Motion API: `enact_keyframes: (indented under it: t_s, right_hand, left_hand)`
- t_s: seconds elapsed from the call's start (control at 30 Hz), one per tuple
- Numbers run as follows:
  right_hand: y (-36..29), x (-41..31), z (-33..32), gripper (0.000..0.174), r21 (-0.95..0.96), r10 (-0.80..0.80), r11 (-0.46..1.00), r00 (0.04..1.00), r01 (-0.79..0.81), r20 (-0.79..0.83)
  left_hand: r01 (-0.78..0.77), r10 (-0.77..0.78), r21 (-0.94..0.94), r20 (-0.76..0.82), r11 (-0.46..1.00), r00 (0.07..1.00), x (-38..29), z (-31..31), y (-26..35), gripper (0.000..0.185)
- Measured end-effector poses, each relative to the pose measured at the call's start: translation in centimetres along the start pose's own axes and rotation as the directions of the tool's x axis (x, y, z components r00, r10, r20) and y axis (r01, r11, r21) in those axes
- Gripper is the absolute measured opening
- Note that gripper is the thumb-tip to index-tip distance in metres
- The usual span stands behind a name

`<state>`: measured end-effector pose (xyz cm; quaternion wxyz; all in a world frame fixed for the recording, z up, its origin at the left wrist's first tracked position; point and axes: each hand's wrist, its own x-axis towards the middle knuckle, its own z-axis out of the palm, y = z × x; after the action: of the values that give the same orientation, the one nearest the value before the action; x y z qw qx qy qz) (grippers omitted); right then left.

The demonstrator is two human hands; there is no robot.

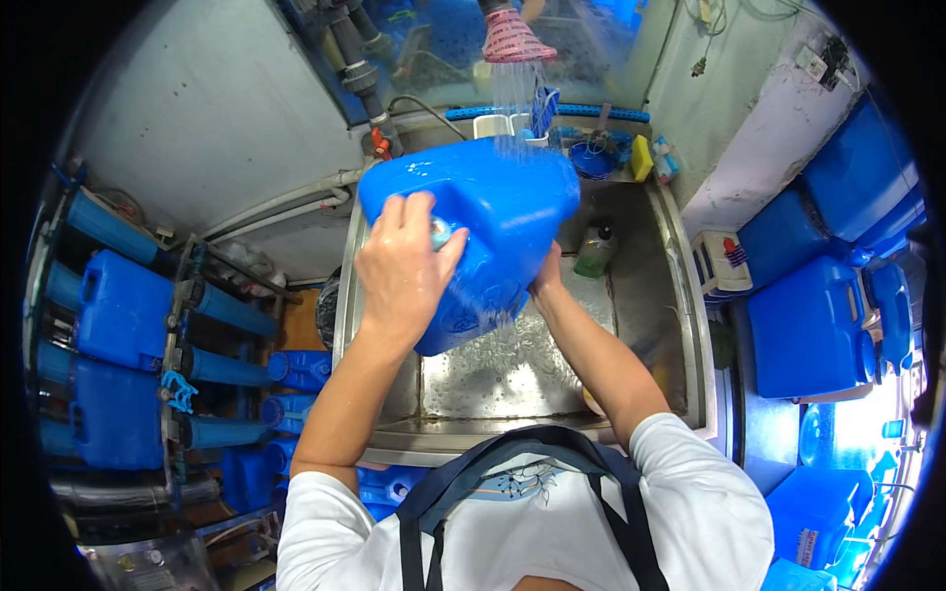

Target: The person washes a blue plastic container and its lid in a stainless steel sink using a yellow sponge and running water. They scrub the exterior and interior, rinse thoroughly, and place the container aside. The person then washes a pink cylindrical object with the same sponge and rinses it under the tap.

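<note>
A large blue plastic jug is tilted above the stainless steel sink, with water from the pink-wrapped shower head falling on it. My left hand lies on the jug's near left side, around a small pale item that is mostly hidden; its kind cannot be told. My right hand holds the jug's lower right side, its fingers partly hidden behind it. A bottle of green liquid with a black top stands in the sink, right of my right hand.
The ledge behind the sink bears white containers and a yellow sponge. A red-handled valve is at the back left. Blue jugs stand on the left rack and at the right. A small white drawer unit adjoins the sink's right side.
</note>
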<state>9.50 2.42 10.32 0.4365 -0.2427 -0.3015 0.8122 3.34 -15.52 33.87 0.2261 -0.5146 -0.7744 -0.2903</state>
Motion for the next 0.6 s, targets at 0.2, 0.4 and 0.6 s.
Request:
enact_keyframes:
  t_s: [0.2, 0.4, 0.6]
  right_hand:
    - [-2.3, 3.0, 2.9, 0.031, -0.149, -0.079, 0.984, 0.986, 0.101, 0.149]
    - [-6.2, 4.1, 1.6, 0.021, -0.404, -0.34, 0.803, 0.894, 0.437, 0.292]
    - [-12.0, 5.6, 4.5, 0.025, -0.496, -0.512, 0.188, 0.515, 0.848, 0.687]
  left_hand:
    - [0.128, -0.13, -0.105, -0.013, 0.986, 0.991, -1.7, -1.4, -2.4, 0.042]
    - [0.183, -0.171, -0.454, 0.067, 0.872, 0.983, -5.8, -0.9, -3.2, 0.042]
    - [0.488, -0.349, -0.847, 0.402, 0.21, 0.847, -14.3, 6.4, -6.4, 0.051]
